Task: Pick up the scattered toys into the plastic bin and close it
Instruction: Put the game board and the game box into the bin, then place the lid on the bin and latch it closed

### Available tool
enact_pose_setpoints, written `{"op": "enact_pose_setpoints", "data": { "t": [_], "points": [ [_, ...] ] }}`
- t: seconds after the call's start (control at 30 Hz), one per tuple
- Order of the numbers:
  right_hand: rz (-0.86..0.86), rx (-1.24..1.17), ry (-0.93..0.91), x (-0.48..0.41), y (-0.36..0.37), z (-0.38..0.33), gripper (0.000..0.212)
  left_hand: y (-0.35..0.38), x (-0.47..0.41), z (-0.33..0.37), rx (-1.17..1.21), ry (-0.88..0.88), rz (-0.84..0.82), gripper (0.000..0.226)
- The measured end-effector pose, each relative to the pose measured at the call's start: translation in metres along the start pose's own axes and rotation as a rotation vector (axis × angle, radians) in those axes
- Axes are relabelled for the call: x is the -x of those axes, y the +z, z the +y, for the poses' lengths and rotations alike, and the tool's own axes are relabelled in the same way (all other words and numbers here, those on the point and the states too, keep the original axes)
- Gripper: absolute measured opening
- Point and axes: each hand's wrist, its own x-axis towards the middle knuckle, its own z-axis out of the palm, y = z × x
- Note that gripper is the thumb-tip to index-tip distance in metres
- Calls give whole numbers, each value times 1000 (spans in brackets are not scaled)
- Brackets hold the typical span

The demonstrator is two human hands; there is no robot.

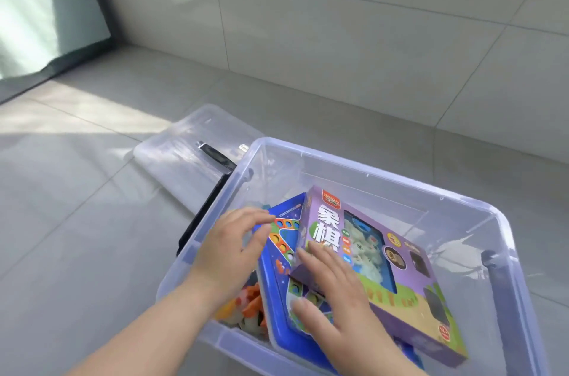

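A clear plastic bin (pixel 385 169) stands open on the floor. Inside it a purple game box (pixel 409 292) lies tilted on top of a blue game box (pixel 278 255). Orange and white small toys (pixel 251 308) show at the bin's near left corner, under the blue box. My left hand (pixel 229 249) reaches over the bin's left wall with straight fingers touching the blue box's upper left edge. My right hand (pixel 335 292) lies flat with spread fingers on the purple box's near left corner and the blue box.
The bin's clear lid (pixel 184 157) with a black handle (pixel 217 157) lies on the grey tiled floor behind the bin's left side. A tiled wall (pixel 338 21) runs close behind. A curtain (pixel 37 6) hangs at the far left.
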Motion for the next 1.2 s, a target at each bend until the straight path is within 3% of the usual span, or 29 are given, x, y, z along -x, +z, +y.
{"op": "enact_pose_setpoints", "data": {
  "t": [0.07, 0.17, 0.3, 0.4, 0.5, 0.63, 0.83, 0.97, 1.2],
  "points": [
    [17, 96, -171, -4, 18, -15, 70, -31, -8, -15, 22, -64, 220, 20],
    [170, 369, -399, -14, 49, -32, 78, -71, -19, -59, -25, -258, 430, 24],
    [235, 562, -560, -21, 80, -38, 64, -88, -17, -131, -102, -569, 370, 31],
    [291, 624, -500, -38, 77, -41, 64, -76, -19, -165, -164, -632, 206, 32],
    [386, 647, -426, -64, 70, -48, 69, -58, -28, -182, -167, -597, 62, 34],
    [488, 674, -450, -93, 59, -52, 55, -45, -43, -201, -181, -550, -65, 37],
    [451, 752, -437, -112, 37, -39, 45, -36, -51, -225, -519, -274, -310, 51],
    [462, 779, -424, -117, 28, -28, 43, -21, -74, -222, -673, -71, -397, 63],
    [483, 759, -460, -126, 25, -25, 43, -1, -91, -235, -827, -42, -425, 66]
  ]
}}
